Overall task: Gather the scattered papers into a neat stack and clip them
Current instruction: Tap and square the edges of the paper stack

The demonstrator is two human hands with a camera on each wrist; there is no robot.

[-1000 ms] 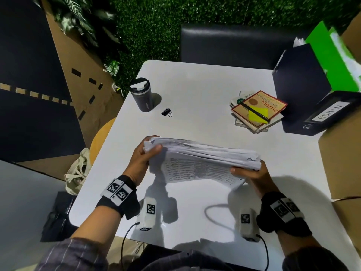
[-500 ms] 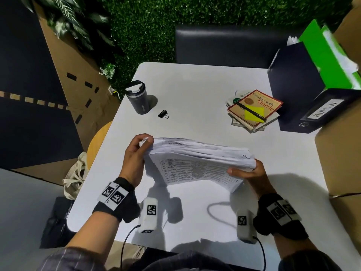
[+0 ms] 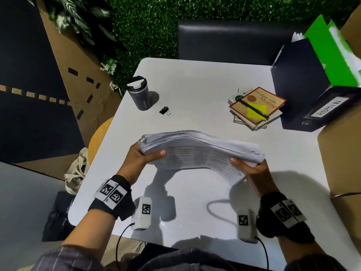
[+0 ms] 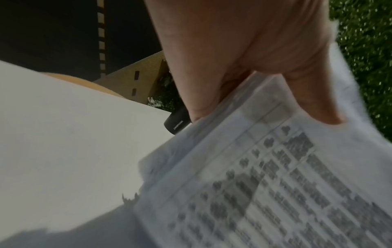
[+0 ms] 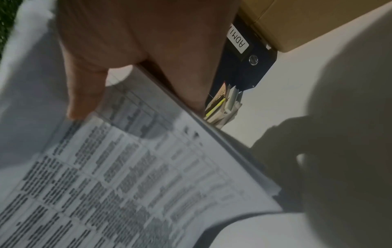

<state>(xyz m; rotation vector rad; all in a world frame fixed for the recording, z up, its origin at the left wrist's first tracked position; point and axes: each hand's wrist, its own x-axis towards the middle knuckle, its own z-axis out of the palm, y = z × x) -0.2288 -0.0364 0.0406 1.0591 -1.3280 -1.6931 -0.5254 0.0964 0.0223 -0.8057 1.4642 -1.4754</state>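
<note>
A thick stack of printed papers [image 3: 197,151] is held upright on its long edge above the white table [image 3: 195,85], printed face toward me. My left hand [image 3: 140,157] grips its left end, thumb on the front sheet [image 4: 275,176]. My right hand [image 3: 252,169] grips the right end, thumb across the printed tables [image 5: 127,167]. The front sheets sag at the lower right corner. A black binder clip [image 3: 164,110] lies on the table beyond the stack, apart from both hands.
A dark travel mug [image 3: 139,92] stands at the far left by the clip. Books with a pen and yellow note [image 3: 256,106] lie at the far right beside a dark binder [image 3: 312,106] labelled ADMIN. Cardboard boxes [image 3: 343,153] border the right edge.
The stack has been raised slightly and its left end regripped, with the left thumb now back on the front sheet. The clip has not moved.
</note>
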